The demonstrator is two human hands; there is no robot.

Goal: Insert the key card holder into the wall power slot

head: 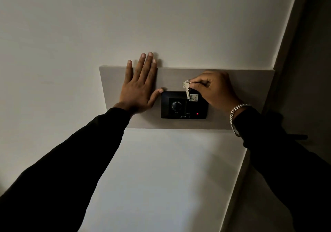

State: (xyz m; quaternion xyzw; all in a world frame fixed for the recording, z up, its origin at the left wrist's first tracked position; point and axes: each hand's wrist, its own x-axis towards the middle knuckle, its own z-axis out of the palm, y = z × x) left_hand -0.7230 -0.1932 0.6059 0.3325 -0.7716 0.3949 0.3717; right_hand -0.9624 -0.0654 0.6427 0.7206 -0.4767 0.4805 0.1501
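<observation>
A black switch plate [179, 114] sits on a grey wall panel [172, 77]; it has a round dial at left and a small red light [197, 113] at lower right. My right hand [215, 90] pinches the key ring, from which a silver key [186, 90] hangs. Below the key, the dark key card holder with a white label reading 402 [194, 98] stands at the plate's upper right part; how deep it sits in the slot cannot be told. My left hand [139, 88] lies flat and open on the panel, thumb touching the plate's top left corner.
The room is dim. A white wall [161, 169] spreads above and below the panel. A dark door frame [290, 56] runs down the right side, with a dark handle [299, 137] sticking out behind my right sleeve.
</observation>
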